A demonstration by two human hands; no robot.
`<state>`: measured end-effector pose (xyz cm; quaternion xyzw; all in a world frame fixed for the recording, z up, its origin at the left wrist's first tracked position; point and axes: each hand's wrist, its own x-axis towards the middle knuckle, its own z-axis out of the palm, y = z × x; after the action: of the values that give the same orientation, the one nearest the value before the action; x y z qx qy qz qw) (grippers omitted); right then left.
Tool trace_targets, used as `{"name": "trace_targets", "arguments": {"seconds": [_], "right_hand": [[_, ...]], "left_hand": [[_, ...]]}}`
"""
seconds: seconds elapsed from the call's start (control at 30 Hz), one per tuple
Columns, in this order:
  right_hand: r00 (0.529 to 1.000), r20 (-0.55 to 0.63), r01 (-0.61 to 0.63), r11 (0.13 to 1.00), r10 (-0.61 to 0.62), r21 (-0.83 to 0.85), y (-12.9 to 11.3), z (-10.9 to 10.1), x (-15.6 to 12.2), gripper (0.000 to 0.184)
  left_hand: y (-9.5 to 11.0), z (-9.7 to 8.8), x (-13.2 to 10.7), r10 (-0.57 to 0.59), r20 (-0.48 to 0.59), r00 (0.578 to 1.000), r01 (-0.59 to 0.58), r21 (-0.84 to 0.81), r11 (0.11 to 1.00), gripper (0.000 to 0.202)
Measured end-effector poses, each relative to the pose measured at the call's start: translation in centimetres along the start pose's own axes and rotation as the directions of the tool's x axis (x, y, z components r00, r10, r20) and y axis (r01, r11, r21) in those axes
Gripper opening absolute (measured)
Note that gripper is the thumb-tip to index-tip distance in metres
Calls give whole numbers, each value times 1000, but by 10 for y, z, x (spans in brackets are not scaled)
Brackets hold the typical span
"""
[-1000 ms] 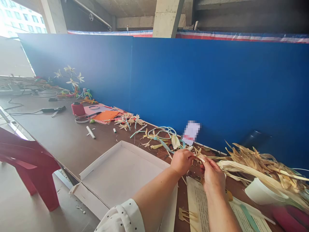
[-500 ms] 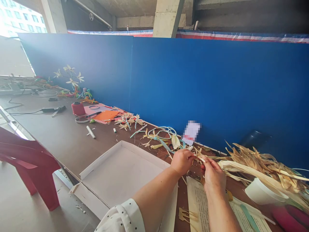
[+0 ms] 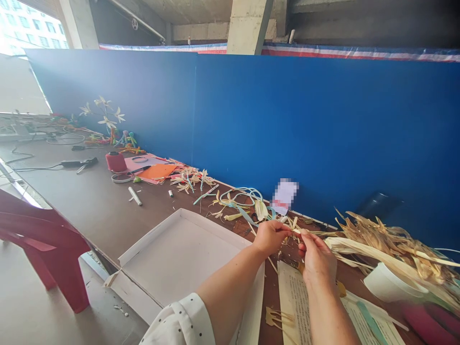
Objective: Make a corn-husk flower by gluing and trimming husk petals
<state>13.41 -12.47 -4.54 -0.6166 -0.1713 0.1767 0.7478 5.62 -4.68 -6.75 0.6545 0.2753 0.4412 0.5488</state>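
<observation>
A small pale strip of corn husk [image 3: 296, 231] is pinched between both my hands over the brown table. My left hand [image 3: 270, 238] is closed, thumb and fingertips on the strip's left end. My right hand [image 3: 319, 258] grips its right end between thumb and forefinger. Much of the strip is hidden by the fingers. Just behind them lie husk petals [image 3: 262, 211] and pale blue ribbon strips [image 3: 247, 218]. Right of my hands is a heap of dry corn husks [image 3: 391, 242], with a white tub [image 3: 390, 285] in front of it.
A shallow white cardboard tray [image 3: 179, 268] lies left of my arms. Printed sheets [image 3: 293, 292] lie under my right forearm. Along the blue partition [image 3: 305, 124] are husk flowers [image 3: 108, 117], orange paper [image 3: 158, 171] and a red thread spool [image 3: 115, 162]. A red chair [image 3: 53, 254] stands at left.
My two hands have drawn slightly closer together on the husk strip, and less of it shows between the fingers. The things on the table have stayed put.
</observation>
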Motion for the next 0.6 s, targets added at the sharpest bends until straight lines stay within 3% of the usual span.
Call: {"name": "trace_targets", "arguments": {"seconds": [0.1,0.17,0.43,0.6], "right_hand": [[1000,25,-18,999,17,34,-3,2,-3,37],[999,32,-33,998,31,46,-5,2,-4,35],[988,99,-135,978,120,158,-10,1,-6,31],[992,103,-85,986,71,143,-10,1,-6,31]], "left_hand": [[7,-2,0,-132,38,991,136,-114,984,14],[11,-4,-1,-161,65,985,170,-161,972,14],[10,-6,-1,-156,97,983,176,-247,953,23],[10,-6,0,-156,94,983,175,-244,954,32]]}}
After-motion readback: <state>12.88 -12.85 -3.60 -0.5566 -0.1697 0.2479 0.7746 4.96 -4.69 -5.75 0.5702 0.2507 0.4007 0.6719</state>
